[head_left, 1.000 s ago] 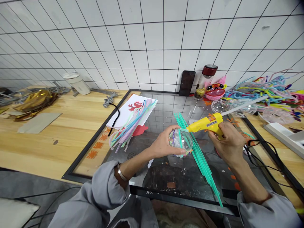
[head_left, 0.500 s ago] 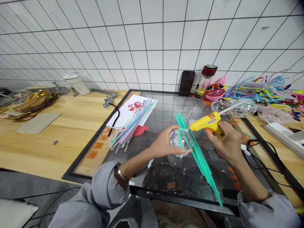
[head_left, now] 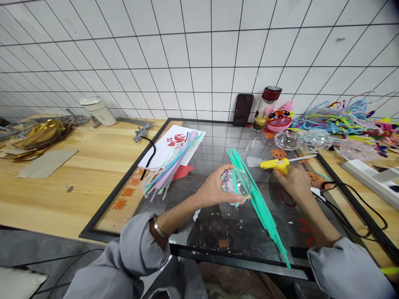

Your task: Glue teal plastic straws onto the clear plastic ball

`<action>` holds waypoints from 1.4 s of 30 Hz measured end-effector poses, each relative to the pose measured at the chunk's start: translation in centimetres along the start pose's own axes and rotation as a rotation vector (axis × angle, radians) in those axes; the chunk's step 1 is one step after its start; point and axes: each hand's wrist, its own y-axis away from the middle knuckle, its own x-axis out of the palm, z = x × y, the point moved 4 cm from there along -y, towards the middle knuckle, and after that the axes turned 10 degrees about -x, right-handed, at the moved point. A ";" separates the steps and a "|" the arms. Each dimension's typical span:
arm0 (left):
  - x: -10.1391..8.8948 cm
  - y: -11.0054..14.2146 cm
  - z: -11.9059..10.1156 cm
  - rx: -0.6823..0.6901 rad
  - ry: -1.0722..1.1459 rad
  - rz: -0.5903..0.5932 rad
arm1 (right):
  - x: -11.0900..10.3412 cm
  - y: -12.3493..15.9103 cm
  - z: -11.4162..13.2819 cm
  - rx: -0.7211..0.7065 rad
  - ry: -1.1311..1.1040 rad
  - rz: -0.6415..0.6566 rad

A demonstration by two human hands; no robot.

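Low in the centre of the frame, your left hand (head_left: pixel 215 190) is cupped around a clear plastic ball (head_left: pixel 236 185), fingers wrapped under it and thumb over the top, so the ball sits lifted off the glass tabletop (head_left: pixel 218 145) with its coloured filling showing through. A teal strip curves over the ball's upper side; holding it from the left leaves that side open toward your other hand.

Just right of the ball, a bundle of teal pipe cleaners (head_left: pixel 258 203) runs diagonally down toward the lower right edge, within easy reach.

Right of centre, your right hand (head_left: pixel 294 180) rests on the handle end of the yellow hot glue gun (head_left: pixel 276 164), which lies flat on the glass with its nozzle pointing left, away from your fingers. You cannot tell whether the hand grips it firmly or only rests on it. Its black cord (head_left: pixel 352 207) trails off to the right.

Further back, left of centre, pastel pipe cleaners (head_left: pixel 173 164) fan across a white sheet with red paper cuttings (head_left: pixel 171 143). Against the tiled wall stand a dark phone (head_left: pixel 243 109) and a red-lidded jar (head_left: pixel 268 104).
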 end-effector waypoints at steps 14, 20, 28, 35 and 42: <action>-0.2 0.1 -0.8 0.062 -0.091 -0.068 | -11.2 6.0 11.9 -0.826 -0.611 -0.614; 0.1 0.1 -0.9 0.083 -0.125 -0.072 | -11.2 6.6 12.8 -0.916 -0.643 -0.638; 0.1 0.2 -1.0 0.072 -0.144 -0.082 | -10.8 6.9 13.1 -0.966 -0.627 -0.651; 0.1 0.2 -1.1 0.067 -0.116 -0.065 | -10.4 6.9 12.4 -0.898 -0.717 -0.655; 0.2 0.2 -1.0 0.060 -0.113 -0.065 | -10.6 7.1 12.3 -0.872 -0.704 -0.651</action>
